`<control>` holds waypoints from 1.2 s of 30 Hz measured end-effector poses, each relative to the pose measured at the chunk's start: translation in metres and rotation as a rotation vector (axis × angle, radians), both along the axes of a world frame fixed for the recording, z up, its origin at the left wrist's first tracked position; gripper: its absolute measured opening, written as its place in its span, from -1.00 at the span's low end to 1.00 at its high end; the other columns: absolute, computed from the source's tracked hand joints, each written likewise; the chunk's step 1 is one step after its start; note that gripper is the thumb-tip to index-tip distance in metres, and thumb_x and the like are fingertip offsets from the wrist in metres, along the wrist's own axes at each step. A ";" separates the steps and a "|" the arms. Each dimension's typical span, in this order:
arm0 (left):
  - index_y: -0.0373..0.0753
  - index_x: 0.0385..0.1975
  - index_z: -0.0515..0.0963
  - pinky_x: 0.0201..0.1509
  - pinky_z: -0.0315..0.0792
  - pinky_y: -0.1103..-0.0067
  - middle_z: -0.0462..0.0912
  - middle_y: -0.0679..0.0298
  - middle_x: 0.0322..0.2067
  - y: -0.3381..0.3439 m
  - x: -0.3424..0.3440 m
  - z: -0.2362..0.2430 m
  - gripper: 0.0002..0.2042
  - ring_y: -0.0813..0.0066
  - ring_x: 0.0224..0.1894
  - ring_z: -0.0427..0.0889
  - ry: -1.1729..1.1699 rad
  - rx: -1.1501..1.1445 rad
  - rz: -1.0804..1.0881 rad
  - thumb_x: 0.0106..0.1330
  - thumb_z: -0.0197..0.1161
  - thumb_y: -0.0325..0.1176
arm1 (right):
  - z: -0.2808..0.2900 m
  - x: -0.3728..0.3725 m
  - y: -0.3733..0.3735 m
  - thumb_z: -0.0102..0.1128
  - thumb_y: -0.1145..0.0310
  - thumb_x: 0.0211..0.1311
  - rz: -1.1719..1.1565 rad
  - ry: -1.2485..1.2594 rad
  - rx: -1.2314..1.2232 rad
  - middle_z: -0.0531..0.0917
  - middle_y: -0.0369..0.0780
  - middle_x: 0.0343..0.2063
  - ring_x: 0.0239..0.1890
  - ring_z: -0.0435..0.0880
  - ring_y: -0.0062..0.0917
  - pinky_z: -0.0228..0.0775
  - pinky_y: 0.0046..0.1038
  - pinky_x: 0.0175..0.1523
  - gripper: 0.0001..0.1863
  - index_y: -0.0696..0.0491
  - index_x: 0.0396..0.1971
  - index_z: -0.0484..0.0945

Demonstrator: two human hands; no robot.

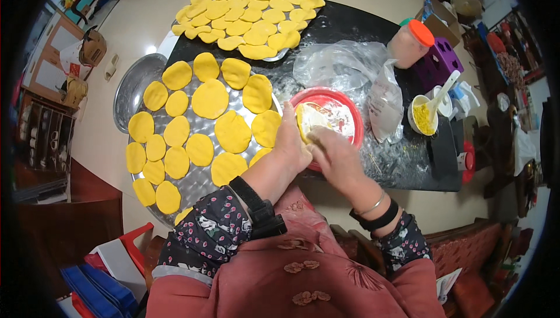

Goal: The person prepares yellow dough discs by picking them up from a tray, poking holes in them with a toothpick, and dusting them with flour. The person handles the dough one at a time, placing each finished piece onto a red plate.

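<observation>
My left hand [290, 143] and my right hand [333, 157] meet over a red plate [345, 101] dusted with white flour. Between them they grip a yellow dough round [304, 119], partly white with flour and partly hidden by my fingers. Just left of my hands, a large steel tray [204, 128] bears several flattened yellow dough rounds [232, 131] of different sizes.
Behind lies a second loaded tray [245, 17]. Plastic bags [332, 64], a flour bag [385, 108], an orange-lidded jar [408, 44], a purple basket [443, 64] and a bowl of yellow crumbs [423, 118] share the black table [408, 169]. A steel basin [128, 93] sits left.
</observation>
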State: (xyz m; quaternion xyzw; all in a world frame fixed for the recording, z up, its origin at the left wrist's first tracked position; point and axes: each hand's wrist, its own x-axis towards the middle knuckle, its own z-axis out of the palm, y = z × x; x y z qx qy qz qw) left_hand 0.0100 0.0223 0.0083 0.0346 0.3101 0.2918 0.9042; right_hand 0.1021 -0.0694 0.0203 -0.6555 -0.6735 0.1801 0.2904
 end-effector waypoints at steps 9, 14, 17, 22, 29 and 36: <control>-0.24 0.20 0.21 0.25 0.26 0.24 0.40 0.10 0.10 -0.004 -0.002 -0.004 -0.29 0.16 0.14 0.39 -0.041 0.046 -0.129 0.35 -0.45 0.26 | -0.029 0.016 0.005 -0.11 0.17 0.27 -0.050 -0.031 -0.057 0.15 0.14 0.25 0.34 0.03 -0.05 -0.22 -0.16 0.40 -0.34 0.33 0.22 0.09; -0.26 0.20 0.22 0.24 0.27 0.26 0.39 0.10 0.11 -0.001 -0.003 0.002 -0.25 0.15 0.13 0.40 0.043 0.083 -0.198 0.32 -0.42 0.31 | -0.010 0.000 0.007 -0.13 0.17 0.25 0.159 -0.037 -0.032 0.10 0.12 0.28 0.36 0.01 -0.08 -0.26 -0.15 0.41 -0.32 0.31 0.26 0.03; -0.26 0.20 0.23 0.24 0.28 0.27 0.41 0.10 0.10 0.010 -0.008 0.001 -0.25 0.15 0.12 0.41 -0.076 0.040 -0.216 0.32 -0.41 0.31 | -0.007 0.013 -0.009 -0.12 0.19 0.25 0.249 -0.107 -0.113 0.08 0.12 0.29 0.36 0.01 -0.09 -0.25 -0.15 0.41 -0.32 0.31 0.26 0.02; -0.23 0.19 0.27 0.30 0.21 0.27 0.39 0.09 0.14 0.005 0.001 0.002 -0.29 0.18 0.18 0.38 -0.017 0.106 -0.204 0.33 -0.35 0.27 | -0.041 0.041 0.002 -0.20 0.20 0.29 0.055 -0.006 -0.132 0.04 0.14 0.29 0.37 -0.06 -0.06 -0.25 -0.22 0.42 -0.31 0.30 0.30 -0.08; -0.25 0.14 0.31 0.25 0.27 0.31 0.45 0.08 0.07 0.007 0.000 0.010 -0.26 0.17 0.08 0.46 0.066 0.068 -0.268 0.29 -0.31 0.32 | -0.014 0.006 0.003 -0.02 0.24 0.18 0.194 0.013 -0.016 0.10 0.12 0.28 0.34 0.06 -0.10 -0.13 -0.20 0.39 -0.29 0.30 0.25 0.02; -0.24 0.04 0.35 0.19 0.30 0.36 0.45 0.16 0.01 0.002 0.009 -0.009 -0.37 0.26 0.03 0.46 0.041 0.245 -0.170 0.36 -0.30 0.23 | -0.035 0.014 -0.008 -0.17 0.17 0.37 -0.084 0.538 -0.116 0.15 0.02 0.28 0.34 0.10 -0.24 -0.08 -0.35 0.38 -0.40 0.24 0.27 0.07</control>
